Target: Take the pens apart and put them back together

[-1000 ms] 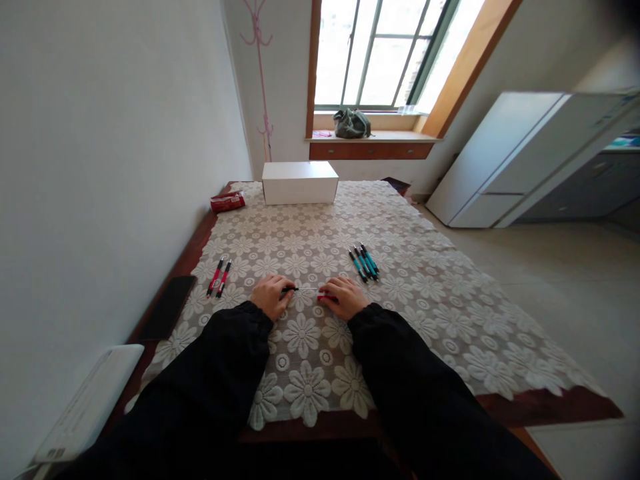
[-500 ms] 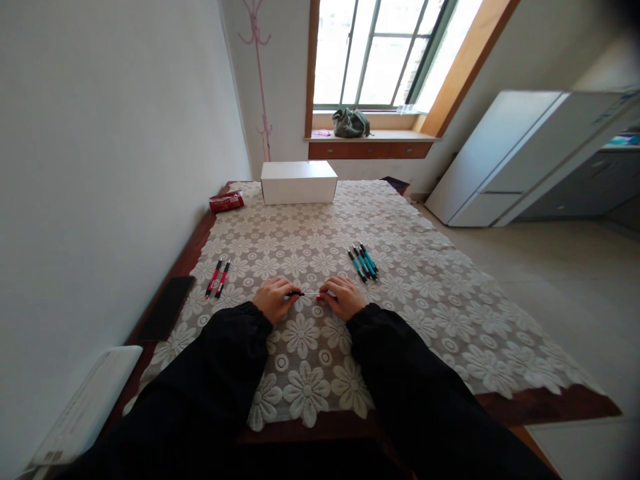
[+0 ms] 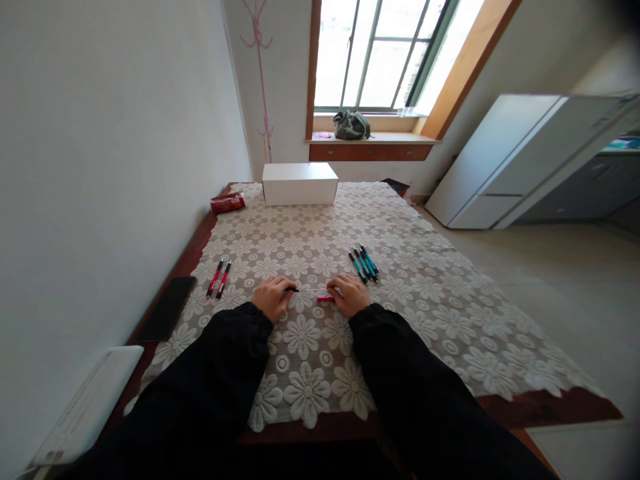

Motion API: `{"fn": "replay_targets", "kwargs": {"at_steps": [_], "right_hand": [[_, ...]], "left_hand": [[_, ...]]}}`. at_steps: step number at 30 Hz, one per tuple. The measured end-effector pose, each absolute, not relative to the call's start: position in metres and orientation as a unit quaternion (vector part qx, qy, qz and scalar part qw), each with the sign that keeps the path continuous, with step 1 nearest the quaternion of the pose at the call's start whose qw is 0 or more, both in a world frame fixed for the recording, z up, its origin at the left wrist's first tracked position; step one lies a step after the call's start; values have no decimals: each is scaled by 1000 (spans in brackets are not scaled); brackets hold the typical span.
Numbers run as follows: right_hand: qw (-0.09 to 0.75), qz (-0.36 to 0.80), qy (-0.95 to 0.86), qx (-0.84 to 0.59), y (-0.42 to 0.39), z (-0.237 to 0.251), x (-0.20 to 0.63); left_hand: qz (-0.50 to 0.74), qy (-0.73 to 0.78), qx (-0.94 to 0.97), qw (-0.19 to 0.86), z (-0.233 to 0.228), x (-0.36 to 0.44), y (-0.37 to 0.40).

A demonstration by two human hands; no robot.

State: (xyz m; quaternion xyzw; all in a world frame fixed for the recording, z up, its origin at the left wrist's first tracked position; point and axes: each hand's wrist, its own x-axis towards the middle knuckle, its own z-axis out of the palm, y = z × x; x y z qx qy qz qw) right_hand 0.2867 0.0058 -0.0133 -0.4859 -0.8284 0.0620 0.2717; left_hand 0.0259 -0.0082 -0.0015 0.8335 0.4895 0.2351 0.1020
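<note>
The left hand [image 3: 271, 297] pinched the black tip section [image 3: 291, 289]; the right hand [image 3: 351, 295] gripped the red barrel [image 3: 325, 298], with the thin refill [image 3: 313, 289] spanning between the fingertips. Two red pens [image 3: 219, 278] lay finished left of the fingers; four teal pens [image 3: 364, 262] remained right.

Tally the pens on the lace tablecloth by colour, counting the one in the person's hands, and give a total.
Red pens lying at the left: 2
Teal pens lying at the right: 3, packed close, so the count is approximate
Red pen in pieces between the left hand and the right hand: 1
Total: 6
</note>
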Motion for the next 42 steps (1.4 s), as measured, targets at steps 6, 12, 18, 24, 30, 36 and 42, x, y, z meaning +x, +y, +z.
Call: {"fn": "replay_targets", "kwargs": {"at_steps": [6,12,18,24,30,36,42], "right_hand": [[277,65,-820,-497,7,-15,288],[265,67,-824,-496,5,-13,286],[263,79,-835,-476,5,-14,285],[260,90,-849,-452,4,-15,282],[261,89,-840,-467,2,-12,282],[257,68,-824,-501,7,-14,289],[247,68,-816,-519,10,-17,294]], "left_hand": [[229,527,813,97,-3,25,-8],[234,528,812,83,-2,26,-8],[267,487,827,84,1,28,-10],[271,464,839,89,1,28,-10],[271,463,840,85,-1,27,-9],[265,476,835,79,2,28,-11],[248,477,840,80,6,28,-13]]}}
